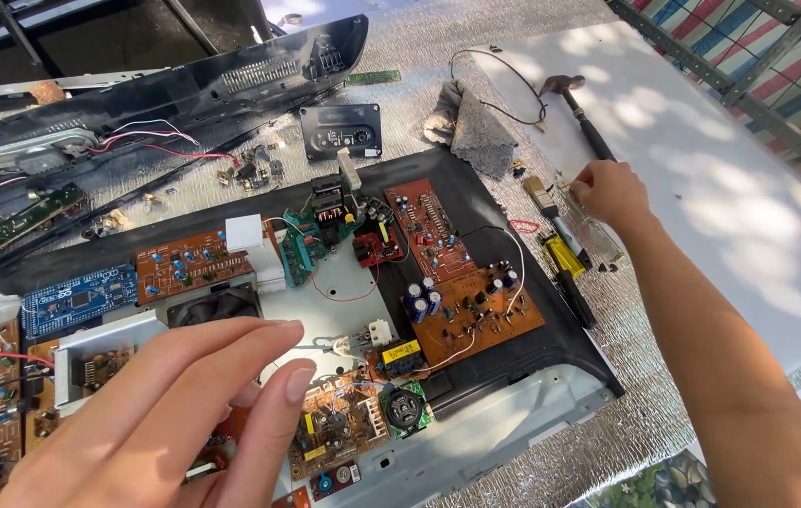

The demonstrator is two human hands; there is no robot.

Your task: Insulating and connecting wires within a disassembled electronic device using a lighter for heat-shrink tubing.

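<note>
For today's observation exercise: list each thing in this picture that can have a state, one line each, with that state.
Left hand: open, fingers stretched over the circuit boards, holding nothing.
Right hand: fingers closed on a small tool; exact grip unclear.
Hammer: lying flat, untouched.
Grey cloth: crumpled.
Device chassis: opened, boards exposed.
Cooling fan: blades look still.
Black front panel: detached, lying apart.

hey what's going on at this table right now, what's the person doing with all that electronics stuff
A person is bent over an opened electronics chassis packed with brown circuit boards. Their right hand reaches out to the tools lying at the right edge, fingers on a clear-handled tool beside a yellow-handled screwdriver and a hammer. The left hand hovers open above the boards, holding nothing. A grey rag and a black panel lie farther back.
</note>
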